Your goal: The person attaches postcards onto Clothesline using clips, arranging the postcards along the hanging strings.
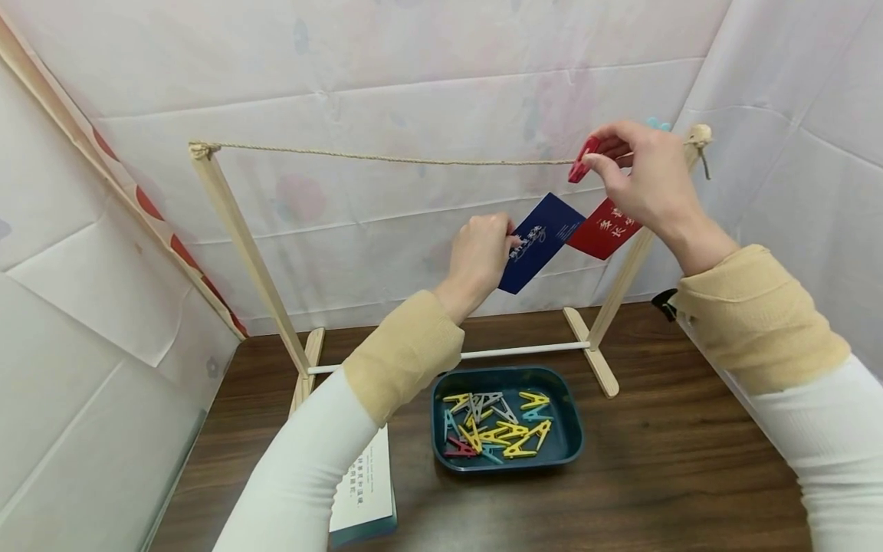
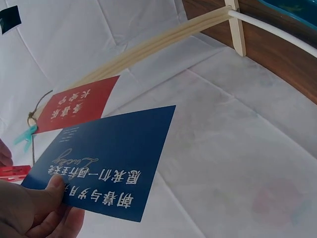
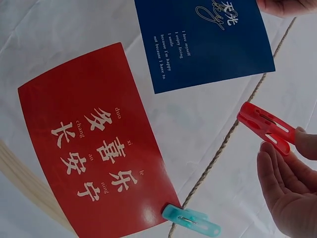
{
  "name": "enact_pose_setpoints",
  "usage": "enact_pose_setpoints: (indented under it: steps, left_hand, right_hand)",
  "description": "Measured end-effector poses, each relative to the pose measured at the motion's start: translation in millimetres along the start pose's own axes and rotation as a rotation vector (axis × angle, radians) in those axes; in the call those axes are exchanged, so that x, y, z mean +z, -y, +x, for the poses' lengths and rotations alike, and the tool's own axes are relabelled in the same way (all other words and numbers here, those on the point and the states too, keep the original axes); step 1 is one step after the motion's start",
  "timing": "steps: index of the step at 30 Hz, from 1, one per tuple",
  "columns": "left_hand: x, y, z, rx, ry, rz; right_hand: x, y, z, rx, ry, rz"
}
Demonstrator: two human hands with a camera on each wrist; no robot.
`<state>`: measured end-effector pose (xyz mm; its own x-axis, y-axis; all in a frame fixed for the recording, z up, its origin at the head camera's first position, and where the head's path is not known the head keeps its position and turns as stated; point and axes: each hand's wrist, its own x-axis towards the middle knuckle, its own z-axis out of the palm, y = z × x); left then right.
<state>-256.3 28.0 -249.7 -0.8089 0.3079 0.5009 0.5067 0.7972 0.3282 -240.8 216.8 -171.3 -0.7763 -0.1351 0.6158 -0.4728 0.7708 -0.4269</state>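
My left hand [image 1: 480, 257] pinches a dark blue card [image 1: 538, 244] with white lettering by its edge, thumb on the printed face. The card hangs tilted below the rope [image 1: 414, 160]. In my right hand [image 1: 651, 172], thumb and fingers pinch a red clothespin [image 3: 267, 128], its nose right at the rope in the right wrist view. A red card [image 3: 101, 144] with white characters hangs from the rope by a light blue clothespin [image 3: 191, 219], to the right of the blue card in the head view.
The rope spans a wooden frame [image 1: 248, 253] with a white crossbar [image 1: 524, 351]. Before it on the table [image 1: 641, 468] stands a dark tray [image 1: 578, 429] of yellow, grey, blue and red clothespins. A stack of cards [image 1: 366, 491] lies under the left forearm.
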Motion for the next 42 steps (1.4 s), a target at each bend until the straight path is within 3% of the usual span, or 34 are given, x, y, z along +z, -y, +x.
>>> enact_pose_setpoints:
  steps: [17,31,42]
  left_hand:
    - [3.4,-3.0,19.9,-0.031,0.022,-0.013]
    - [8.7,-11.0,35.6,-0.070,0.037,-0.062]
    - [9.1,-13.3,44.4,-0.087,0.034,-0.099]
  right_hand:
    - [-10,-8,16,0.131,-0.021,-0.019]
    - [-9,-5,22,0.178,-0.001,-0.035]
    - [-9,-5,24,0.168,-0.024,-0.017]
